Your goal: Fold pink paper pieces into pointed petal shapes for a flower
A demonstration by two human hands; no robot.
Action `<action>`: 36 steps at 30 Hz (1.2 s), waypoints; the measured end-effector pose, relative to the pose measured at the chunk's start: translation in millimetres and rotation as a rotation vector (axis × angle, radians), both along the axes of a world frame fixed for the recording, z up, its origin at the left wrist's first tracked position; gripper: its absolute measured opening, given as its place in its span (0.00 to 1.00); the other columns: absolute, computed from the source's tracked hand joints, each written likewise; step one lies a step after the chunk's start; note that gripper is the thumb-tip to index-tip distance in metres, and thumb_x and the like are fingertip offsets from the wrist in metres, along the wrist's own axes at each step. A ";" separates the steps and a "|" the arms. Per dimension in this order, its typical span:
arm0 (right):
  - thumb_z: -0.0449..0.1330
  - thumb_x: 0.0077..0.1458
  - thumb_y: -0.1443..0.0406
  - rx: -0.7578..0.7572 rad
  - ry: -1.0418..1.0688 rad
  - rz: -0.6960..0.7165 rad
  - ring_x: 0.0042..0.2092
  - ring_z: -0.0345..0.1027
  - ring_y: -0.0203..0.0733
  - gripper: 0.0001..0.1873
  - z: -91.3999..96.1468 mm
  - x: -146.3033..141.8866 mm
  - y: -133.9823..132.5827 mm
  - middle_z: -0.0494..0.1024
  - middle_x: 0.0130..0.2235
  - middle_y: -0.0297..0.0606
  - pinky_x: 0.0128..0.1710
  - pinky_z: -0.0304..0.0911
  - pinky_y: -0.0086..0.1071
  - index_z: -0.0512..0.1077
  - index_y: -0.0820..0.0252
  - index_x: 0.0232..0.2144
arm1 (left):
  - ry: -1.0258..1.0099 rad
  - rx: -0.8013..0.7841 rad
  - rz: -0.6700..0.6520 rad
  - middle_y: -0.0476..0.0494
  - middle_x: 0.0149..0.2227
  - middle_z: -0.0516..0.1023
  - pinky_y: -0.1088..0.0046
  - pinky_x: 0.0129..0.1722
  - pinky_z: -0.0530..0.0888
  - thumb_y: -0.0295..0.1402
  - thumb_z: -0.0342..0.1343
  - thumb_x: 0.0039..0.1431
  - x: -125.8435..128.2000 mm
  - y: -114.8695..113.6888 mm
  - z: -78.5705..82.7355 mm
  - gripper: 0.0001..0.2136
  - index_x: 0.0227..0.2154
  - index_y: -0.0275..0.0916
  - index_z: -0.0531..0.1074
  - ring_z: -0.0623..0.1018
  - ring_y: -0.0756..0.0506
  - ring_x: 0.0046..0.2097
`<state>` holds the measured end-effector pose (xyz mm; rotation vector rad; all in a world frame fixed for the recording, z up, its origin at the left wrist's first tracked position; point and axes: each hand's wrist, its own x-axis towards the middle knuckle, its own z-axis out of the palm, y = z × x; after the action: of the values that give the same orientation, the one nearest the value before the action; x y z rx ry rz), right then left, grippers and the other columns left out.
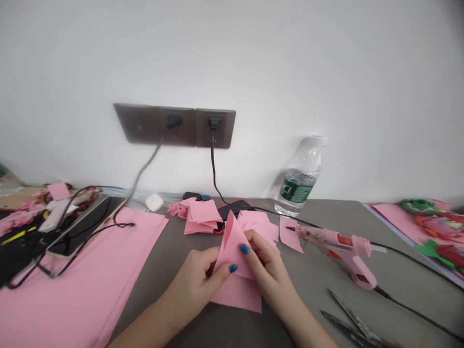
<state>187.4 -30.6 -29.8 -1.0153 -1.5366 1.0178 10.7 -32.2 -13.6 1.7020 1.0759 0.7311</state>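
A piece of pink paper (232, 241), bent over so that its top comes to a point, is held upright between both hands. My left hand (201, 280) grips its left side, thumb pressed on the front. On the right side, my right hand (266, 263) pinches it with the thumb in front and fingers curled behind. Just below lies another flat pink sheet (239, 292) on the grey table (163, 280). Behind the hands are a stack of pink paper squares (203, 217) and more loose pink pieces (271, 229).
A pink glue gun (340, 244) lies to the right with its cord trailing. Open scissors (351, 324) rest at the lower right. A water bottle (299, 179) leans on the wall. Large pink sheets (83, 290) and a phone (83, 229) are at left; paper flowers (442, 227) at right.
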 end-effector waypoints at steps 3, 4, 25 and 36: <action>0.49 0.69 0.56 0.027 -0.024 0.019 0.36 0.69 0.41 0.15 2.1 -0.8 -4.0 0.75 0.36 0.37 0.38 0.66 0.30 0.71 0.56 0.41 | 0.006 0.019 -0.007 0.55 0.22 0.54 0.73 0.25 0.52 0.45 0.48 0.67 0.9 -2.1 -0.4 0.19 0.23 0.38 0.63 0.57 0.51 0.25; 0.48 0.70 0.57 0.030 -0.041 0.028 0.38 0.70 0.42 0.14 2.4 -1.1 -5.4 0.76 0.39 0.38 0.40 0.66 0.30 0.71 0.56 0.44 | 0.001 0.025 -0.008 0.55 0.22 0.54 0.73 0.25 0.53 0.44 0.47 0.68 1.3 -2.8 -0.2 0.19 0.23 0.38 0.62 0.57 0.51 0.25; 0.53 0.68 0.56 -0.031 -0.003 0.071 0.53 0.72 0.48 0.19 6.4 1.8 -7.2 0.77 0.54 0.43 0.49 0.69 0.34 0.69 0.52 0.57 | -0.039 0.002 -0.039 0.53 0.23 0.61 0.74 0.25 0.57 0.41 0.41 0.71 2.2 -10.0 5.7 0.18 0.25 0.40 0.60 0.61 0.50 0.25; 0.66 0.56 0.52 -0.440 0.461 0.117 0.33 0.79 0.43 0.16 8.3 0.6 -0.5 0.86 0.34 0.43 0.35 0.72 0.32 0.81 0.59 0.37 | 0.109 -0.040 -0.183 0.56 0.20 0.55 0.72 0.26 0.55 0.41 0.39 0.70 1.5 -4.7 11.8 0.20 0.21 0.40 0.53 0.58 0.51 0.23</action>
<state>188.1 -31.1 -21.5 -0.9027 -1.0214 1.5939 12.2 -37.0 -1.8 1.7955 0.9858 0.5031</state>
